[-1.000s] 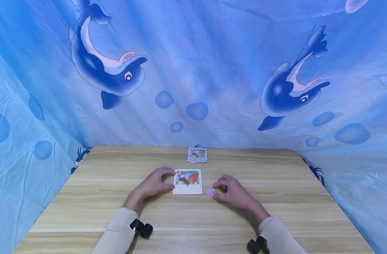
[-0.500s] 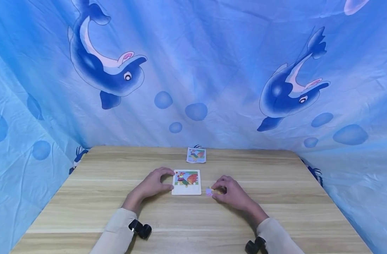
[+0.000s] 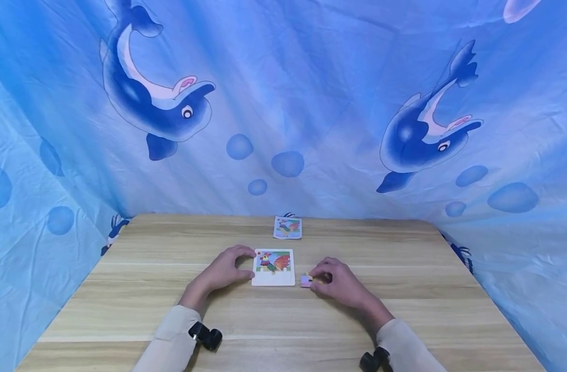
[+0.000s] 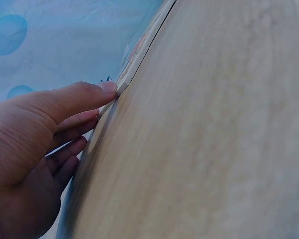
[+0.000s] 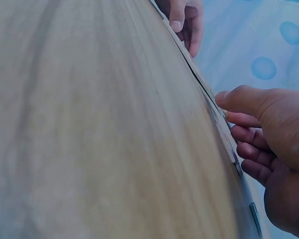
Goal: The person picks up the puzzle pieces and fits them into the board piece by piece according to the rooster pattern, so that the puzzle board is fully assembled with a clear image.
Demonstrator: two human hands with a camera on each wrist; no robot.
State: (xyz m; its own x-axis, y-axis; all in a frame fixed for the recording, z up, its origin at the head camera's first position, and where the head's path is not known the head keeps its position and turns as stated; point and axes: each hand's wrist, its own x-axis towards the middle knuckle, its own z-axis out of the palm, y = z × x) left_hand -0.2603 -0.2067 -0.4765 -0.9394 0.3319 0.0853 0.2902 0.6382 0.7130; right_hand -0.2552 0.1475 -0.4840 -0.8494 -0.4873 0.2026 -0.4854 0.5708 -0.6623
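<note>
A square white puzzle board (image 3: 273,279) lies flat on the table, its upper part showing a colourful rooster and its lower strip plain white. My left hand (image 3: 225,267) holds the board by its left side, index finger near the far corner and thumb at the near one. In the left wrist view the thumb (image 4: 79,97) rests against the board's edge. Just right of the board, my right hand (image 3: 336,281) pinches a small lilac puzzle piece (image 3: 305,280) between thumb and fingers. Something yellow shows beneath that hand, mostly hidden.
Beyond the board lies a paper card (image 3: 287,228) with a similar rooster picture, near the far edge of the wooden table (image 3: 246,320). A blue curtain (image 3: 293,93) with dolphins hangs behind and at both sides.
The lilac piece has tipped up slightly in my right fingers and come a little closer to the board. My left hand keeps its place at the board's edge.
</note>
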